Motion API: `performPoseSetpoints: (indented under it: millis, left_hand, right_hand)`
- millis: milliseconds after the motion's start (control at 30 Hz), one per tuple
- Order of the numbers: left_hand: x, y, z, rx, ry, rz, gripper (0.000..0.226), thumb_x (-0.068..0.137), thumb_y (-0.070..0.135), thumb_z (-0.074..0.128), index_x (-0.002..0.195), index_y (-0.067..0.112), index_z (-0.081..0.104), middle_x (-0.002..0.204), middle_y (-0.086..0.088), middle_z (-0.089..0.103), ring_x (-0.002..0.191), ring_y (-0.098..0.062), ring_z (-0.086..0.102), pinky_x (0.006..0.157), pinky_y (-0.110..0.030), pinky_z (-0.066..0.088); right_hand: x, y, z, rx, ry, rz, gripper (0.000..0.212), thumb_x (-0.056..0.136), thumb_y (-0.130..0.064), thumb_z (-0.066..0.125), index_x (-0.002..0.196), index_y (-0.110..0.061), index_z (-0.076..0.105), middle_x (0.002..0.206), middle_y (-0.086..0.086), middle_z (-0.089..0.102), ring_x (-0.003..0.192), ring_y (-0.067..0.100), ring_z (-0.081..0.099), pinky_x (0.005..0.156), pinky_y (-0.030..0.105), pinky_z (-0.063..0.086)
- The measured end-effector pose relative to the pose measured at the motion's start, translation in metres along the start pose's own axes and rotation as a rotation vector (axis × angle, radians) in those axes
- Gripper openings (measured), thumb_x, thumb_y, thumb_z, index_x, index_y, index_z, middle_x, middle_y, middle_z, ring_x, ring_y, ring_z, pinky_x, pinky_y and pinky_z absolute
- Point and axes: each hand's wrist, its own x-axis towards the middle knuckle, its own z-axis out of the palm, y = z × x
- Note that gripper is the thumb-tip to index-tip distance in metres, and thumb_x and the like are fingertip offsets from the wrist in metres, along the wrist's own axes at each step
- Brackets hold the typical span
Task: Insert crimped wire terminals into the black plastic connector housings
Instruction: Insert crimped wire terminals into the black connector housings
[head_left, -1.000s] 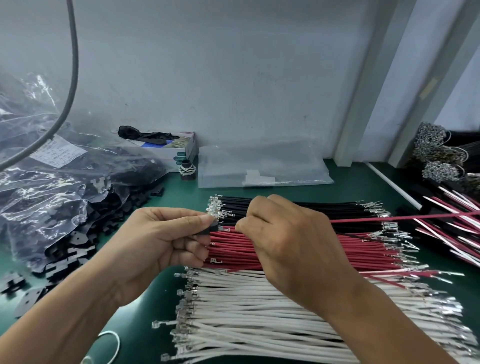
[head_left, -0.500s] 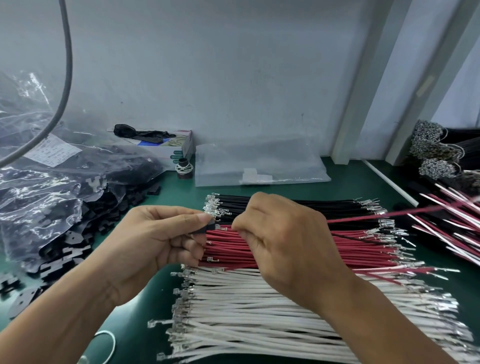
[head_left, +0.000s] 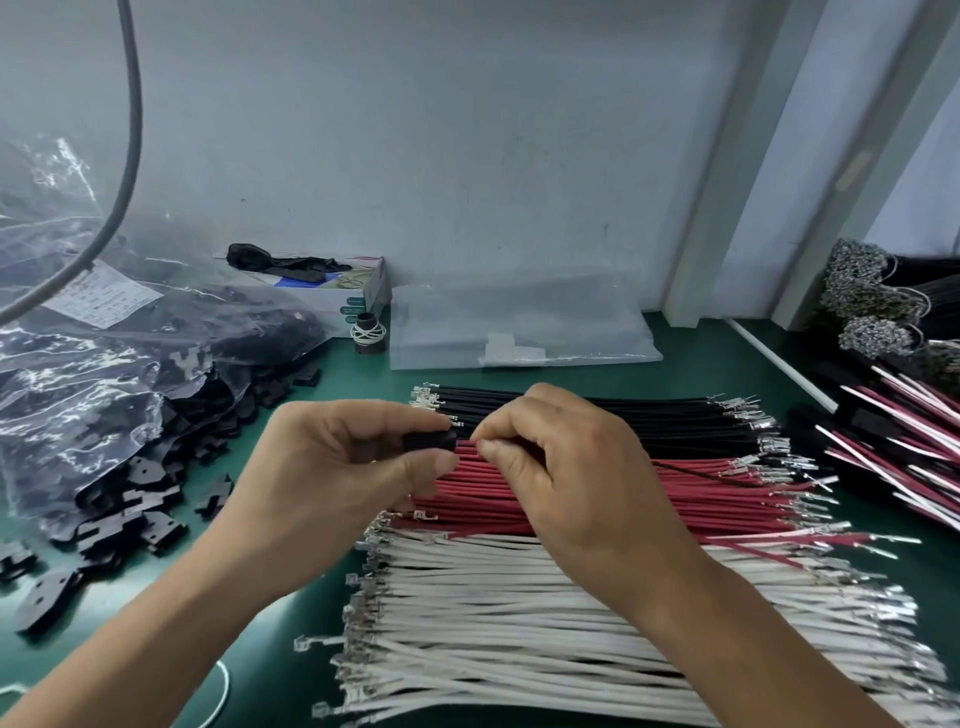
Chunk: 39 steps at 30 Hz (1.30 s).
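My left hand (head_left: 332, 483) pinches a small black connector housing (head_left: 428, 441) between thumb and fingers. My right hand (head_left: 576, 493) sits right beside it, with fingertips pinching a wire end at the housing's opening. The wire's terminal is hidden by the fingers, and a thin dark wire (head_left: 701, 472) trails out to the right from behind that hand. Under both hands lie rows of black wires (head_left: 649, 421), red wires (head_left: 701, 499) and white wires (head_left: 519, 623) with crimped metal terminals at their ends.
A clear bag of black housings (head_left: 104, 389) spills loose housings (head_left: 145, 519) on the green mat at left. A small box (head_left: 332, 296) and a flat clear bag (head_left: 519, 332) lie by the wall. Wired assemblies (head_left: 909, 447) and wire bundles (head_left: 872, 301) are piled at right.
The red wire that stuck out to the right from my right hand is no longer seen there. My right fingertips now pinch close against the housing, which shows more plainly in my left hand.
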Motion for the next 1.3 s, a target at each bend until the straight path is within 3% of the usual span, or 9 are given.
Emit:
performPoseSetpoints:
  millis: [133,300,600,800,867,967,1033,1200,1300]
  left_hand:
    - [0.000,-0.003,-0.003,0.007,-0.049,-0.039,0.026,0.066,0.033,0.082,0.090,0.022,0.084,0.073,-0.015,0.077,0.054,-0.026,0.072,0.051,-0.026,0.058]
    - [0.002,-0.007,-0.005,-0.008,-0.084,-0.072,0.024,0.068,0.030,0.083,0.088,0.017,0.084,0.075,-0.016,0.077,0.053,-0.023,0.070,0.045,-0.025,0.054]
    - [0.000,-0.008,-0.003,-0.065,-0.112,-0.080,0.023,0.072,0.027,0.082,0.087,0.010,0.083,0.073,-0.020,0.075,0.050,-0.025,0.066,0.044,-0.026,0.050]
    - [0.002,-0.008,-0.004,0.000,-0.094,-0.041,0.021,0.073,0.035,0.081,0.086,0.018,0.083,0.073,-0.013,0.076,0.051,-0.019,0.066,0.041,-0.022,0.043]
    - [0.002,-0.009,-0.004,-0.009,-0.067,-0.043,0.020,0.072,0.034,0.081,0.088,0.021,0.084,0.071,-0.011,0.077,0.051,-0.017,0.065,0.041,-0.021,0.043]
    - [0.003,-0.013,-0.004,-0.032,-0.028,-0.047,0.018,0.072,0.032,0.082,0.087,0.021,0.084,0.071,-0.010,0.076,0.051,-0.016,0.063,0.041,-0.021,0.043]
    - [0.004,-0.014,-0.004,-0.032,-0.026,-0.043,0.019,0.072,0.033,0.083,0.087,0.022,0.084,0.074,-0.011,0.077,0.051,-0.016,0.062,0.042,-0.022,0.043]
    - [0.004,-0.016,-0.003,-0.018,-0.022,-0.029,0.022,0.070,0.037,0.083,0.087,0.024,0.084,0.075,-0.012,0.077,0.051,-0.018,0.063,0.041,-0.023,0.044]
    - [0.004,-0.016,-0.003,-0.017,-0.006,-0.030,0.023,0.068,0.037,0.084,0.087,0.024,0.084,0.074,-0.012,0.077,0.050,-0.019,0.063,0.041,-0.023,0.044]
  right_hand:
    - [-0.002,0.001,-0.004,-0.064,0.005,-0.027,0.009,0.096,-0.030,0.067,0.090,-0.024,0.071,0.084,-0.013,0.059,0.077,0.008,0.057,0.068,0.030,0.049]
    - [-0.002,0.001,-0.008,-0.121,0.007,-0.055,0.012,0.096,-0.033,0.066,0.089,-0.025,0.071,0.084,-0.013,0.058,0.076,0.004,0.054,0.065,0.026,0.046]
    - [-0.002,-0.004,-0.002,0.025,0.010,-0.056,0.018,0.093,-0.030,0.061,0.084,-0.018,0.069,0.082,-0.012,0.056,0.073,0.007,0.054,0.067,0.030,0.047]
    - [0.002,-0.009,-0.026,-0.297,0.028,-0.147,0.007,0.089,-0.035,0.073,0.086,-0.029,0.069,0.084,-0.016,0.057,0.079,0.002,0.046,0.063,0.018,0.037]
    - [-0.001,-0.015,-0.031,-0.222,-0.056,-0.170,0.011,0.083,-0.042,0.074,0.085,-0.033,0.068,0.088,-0.017,0.054,0.083,0.000,0.048,0.068,0.018,0.040]
    - [-0.007,-0.029,-0.026,-0.091,-0.463,-0.076,0.030,0.074,-0.063,0.068,0.089,-0.037,0.069,0.088,-0.021,0.057,0.085,-0.003,0.055,0.073,0.024,0.045]
    - [-0.010,-0.031,-0.019,-0.081,-0.597,-0.056,0.036,0.073,-0.067,0.068,0.097,-0.040,0.067,0.090,-0.021,0.059,0.086,-0.003,0.055,0.073,0.020,0.042]
    - [-0.009,-0.029,-0.016,-0.018,-0.592,-0.030,0.010,0.085,-0.044,0.068,0.090,-0.035,0.069,0.089,-0.023,0.061,0.085,-0.003,0.056,0.074,0.019,0.040]
    - [-0.010,-0.029,-0.014,-0.040,-0.592,-0.040,0.005,0.089,-0.039,0.062,0.089,-0.035,0.065,0.090,-0.021,0.060,0.086,-0.002,0.054,0.076,0.020,0.042]
